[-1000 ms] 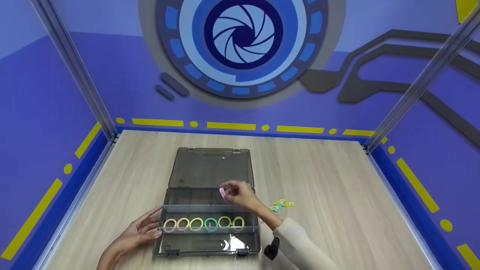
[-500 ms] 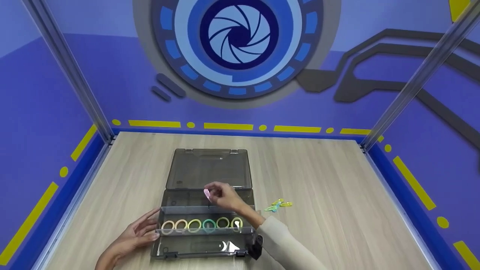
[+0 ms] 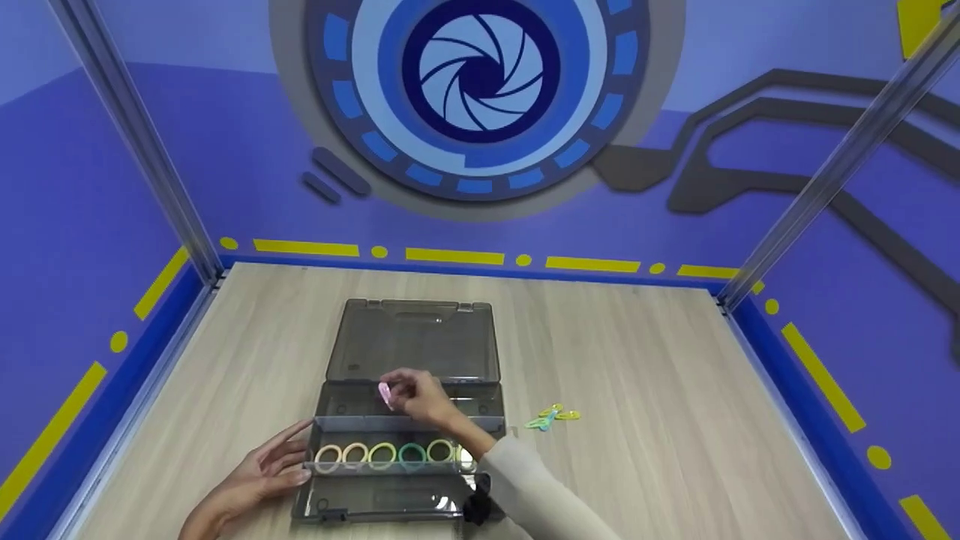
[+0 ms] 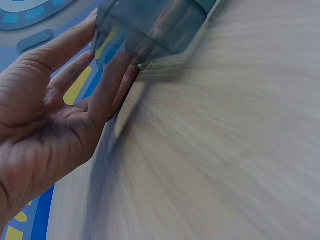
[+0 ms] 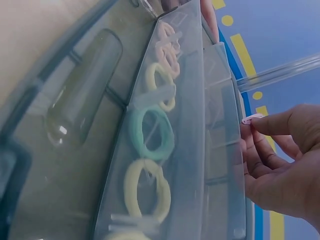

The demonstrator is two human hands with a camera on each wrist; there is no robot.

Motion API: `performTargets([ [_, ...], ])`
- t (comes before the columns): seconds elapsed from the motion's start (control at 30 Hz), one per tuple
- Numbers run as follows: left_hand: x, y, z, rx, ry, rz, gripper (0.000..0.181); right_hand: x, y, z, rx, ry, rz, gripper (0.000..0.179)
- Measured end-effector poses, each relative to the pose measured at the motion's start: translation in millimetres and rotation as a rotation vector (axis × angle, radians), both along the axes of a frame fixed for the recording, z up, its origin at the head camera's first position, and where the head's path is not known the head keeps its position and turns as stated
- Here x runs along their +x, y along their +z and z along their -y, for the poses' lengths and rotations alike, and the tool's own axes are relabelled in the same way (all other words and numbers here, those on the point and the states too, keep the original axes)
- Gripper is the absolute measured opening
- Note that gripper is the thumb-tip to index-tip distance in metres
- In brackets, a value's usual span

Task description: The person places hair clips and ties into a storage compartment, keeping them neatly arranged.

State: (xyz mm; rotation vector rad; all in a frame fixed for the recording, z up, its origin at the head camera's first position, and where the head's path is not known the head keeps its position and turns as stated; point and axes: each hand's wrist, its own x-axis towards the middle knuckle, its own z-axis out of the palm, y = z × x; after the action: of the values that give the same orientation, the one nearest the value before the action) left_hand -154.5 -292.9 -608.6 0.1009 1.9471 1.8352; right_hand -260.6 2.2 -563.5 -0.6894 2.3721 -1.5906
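Note:
My right hand [image 3: 421,397] pinches a small pink hair clip [image 3: 385,394] between thumb and fingertips, above the rear compartment of a smoky clear plastic box [image 3: 390,501]. In the right wrist view, the pink clip [image 5: 252,118] shows just past the divider, at my fingertips. The box's middle compartment holds a row of ring-shaped hair ties, including a teal hair tie [image 5: 136,132] and several in peach and pale yellow. My left hand [image 3: 251,480] rests against the box's left side, thumb near the front and relaxed fingers [image 4: 107,85] along the wall.
The box lid [image 3: 412,341] lies folded back on the wooden table [image 3: 637,375]. Right of the box lies a small pile of hair clips, among them a yellow clip [image 3: 571,415] and a green one [image 3: 537,424]. Printed blue walls [image 3: 480,232] enclose the table.
My right hand has carried the pink hair clip leftward over the rear compartment. The left hand stays at the box's left side. The head view has shifted slightly.

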Motion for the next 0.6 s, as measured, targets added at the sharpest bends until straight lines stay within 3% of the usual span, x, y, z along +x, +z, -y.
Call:
performTargets([
  [0.37, -0.7, -0.7, 0.6, -0.012, 0.023, 0.024, 0.084, 0.0, -9.0, 24.9, -0.062, -0.052, 0.081, 0.033],
  [0.6, -0.4, -0.1, 0.0, 0.003, 0.021, 0.036, 0.085, 2.2, -12.2, 43.5, -0.026, -0.048, 0.093, 0.030],
])
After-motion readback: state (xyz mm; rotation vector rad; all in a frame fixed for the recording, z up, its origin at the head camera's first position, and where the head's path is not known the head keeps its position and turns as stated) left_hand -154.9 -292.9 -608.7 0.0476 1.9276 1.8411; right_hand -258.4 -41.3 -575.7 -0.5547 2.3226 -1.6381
